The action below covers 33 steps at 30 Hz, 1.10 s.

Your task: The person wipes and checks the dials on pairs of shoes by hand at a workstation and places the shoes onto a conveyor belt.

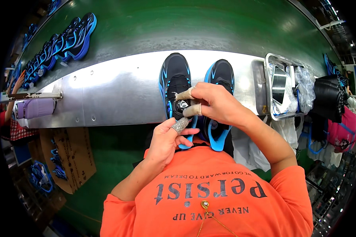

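Observation:
Two black sneakers with bright blue trim lie toes away from me on the metal ledge, their heels near my shirt. On the tongue of the left sneaker (175, 66) is a round black dial (182, 104). My right hand (218, 103) reaches across from the right, its beige-wrapped thumb and finger closed round that dial. Below it, my left hand (165, 143) grips the same shoe near its collar, a grey-wrapped finger by the dial and other fingertips at the opening. The right sneaker (220, 72) stands alongside, partly covered by my right hand and wrist.
A metal tray (269, 103) with clear plastic bags sits on the ledge to the right. More sneakers (78, 38) stand in a row on the green surface at left. A cardboard box (77, 158) with blue items is below the ledge. Another person's hand (19, 82) shows at far left.

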### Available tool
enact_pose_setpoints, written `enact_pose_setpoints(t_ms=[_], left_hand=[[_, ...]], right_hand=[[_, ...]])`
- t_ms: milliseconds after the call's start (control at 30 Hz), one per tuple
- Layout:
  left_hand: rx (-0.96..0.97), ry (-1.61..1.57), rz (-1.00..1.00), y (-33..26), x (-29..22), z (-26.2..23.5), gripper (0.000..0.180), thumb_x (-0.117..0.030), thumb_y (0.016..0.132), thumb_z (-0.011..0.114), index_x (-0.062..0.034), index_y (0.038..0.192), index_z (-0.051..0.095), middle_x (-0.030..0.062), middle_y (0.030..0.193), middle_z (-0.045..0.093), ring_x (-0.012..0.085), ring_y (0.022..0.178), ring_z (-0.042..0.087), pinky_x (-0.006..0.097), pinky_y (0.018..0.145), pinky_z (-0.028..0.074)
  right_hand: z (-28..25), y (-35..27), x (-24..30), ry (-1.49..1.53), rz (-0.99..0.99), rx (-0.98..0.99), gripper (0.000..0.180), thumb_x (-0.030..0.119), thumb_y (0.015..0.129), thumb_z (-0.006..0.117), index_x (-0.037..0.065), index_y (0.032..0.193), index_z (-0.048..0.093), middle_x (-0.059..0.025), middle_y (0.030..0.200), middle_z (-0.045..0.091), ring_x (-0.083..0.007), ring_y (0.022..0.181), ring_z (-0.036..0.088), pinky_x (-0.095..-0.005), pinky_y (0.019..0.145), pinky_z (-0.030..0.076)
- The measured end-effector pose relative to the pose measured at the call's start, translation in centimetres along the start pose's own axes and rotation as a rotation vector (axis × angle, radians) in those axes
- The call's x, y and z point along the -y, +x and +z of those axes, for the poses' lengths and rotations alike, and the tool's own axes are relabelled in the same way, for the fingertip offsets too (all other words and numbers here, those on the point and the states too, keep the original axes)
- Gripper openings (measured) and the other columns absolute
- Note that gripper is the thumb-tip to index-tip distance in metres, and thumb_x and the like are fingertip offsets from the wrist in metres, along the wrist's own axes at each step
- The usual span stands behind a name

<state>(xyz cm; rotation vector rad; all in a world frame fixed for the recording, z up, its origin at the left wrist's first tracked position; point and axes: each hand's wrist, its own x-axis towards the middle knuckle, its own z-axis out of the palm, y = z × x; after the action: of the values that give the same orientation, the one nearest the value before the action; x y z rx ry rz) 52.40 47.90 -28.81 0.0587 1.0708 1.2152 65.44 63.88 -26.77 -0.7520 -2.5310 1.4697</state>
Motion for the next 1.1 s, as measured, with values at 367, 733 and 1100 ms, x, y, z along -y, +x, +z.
enact_pose_setpoints(t_ms=[367, 733, 1100], left_hand=[[0.051, 0.254, -0.057, -2.2, -1.4, 2.0, 0.030, -0.016, 0.102, 0.051, 0.0060, 0.121, 0.059, 0.0167, 0.124, 0.062, 0.0248, 0.099, 0.069, 0.030, 0.064, 0.058], [0.057, 0.148, 0.432, 11.0, -3.3, -1.3, 0.043, -0.022, 0.105, 0.041, -0.0018, 0.143, 0.045, 0.0162, 0.142, 0.048, 0.0228, 0.126, 0.053, 0.034, 0.103, 0.045], [0.114, -0.016, 0.286, 13.4, -1.4, 0.6, 0.051, -0.030, 0.106, 0.038, -0.0068, 0.151, 0.034, 0.0124, 0.155, 0.029, 0.0215, 0.132, 0.045, 0.034, 0.107, 0.042]], right_hand=[[-1.1, -0.7, -2.9, -0.063, -0.086, -0.152, 0.028, 0.023, 0.088, 0.069, 0.012, 0.114, 0.071, -0.0123, 0.078, 0.057, -0.0284, 0.077, 0.060, -0.0391, 0.070, 0.048], [-0.9, 0.7, -3.4, -0.572, -0.118, -0.068, 0.010, 0.006, 0.082, 0.061, 0.002, 0.090, 0.065, -0.0148, 0.091, 0.060, -0.0346, 0.089, 0.062, -0.0445, 0.076, 0.052], [-2.2, 0.1, -4.5, -0.394, -0.079, -0.105, 0.014, 0.006, 0.081, 0.062, 0.001, 0.094, 0.066, -0.0159, 0.090, 0.060, -0.0364, 0.090, 0.062, -0.0443, 0.077, 0.051]])
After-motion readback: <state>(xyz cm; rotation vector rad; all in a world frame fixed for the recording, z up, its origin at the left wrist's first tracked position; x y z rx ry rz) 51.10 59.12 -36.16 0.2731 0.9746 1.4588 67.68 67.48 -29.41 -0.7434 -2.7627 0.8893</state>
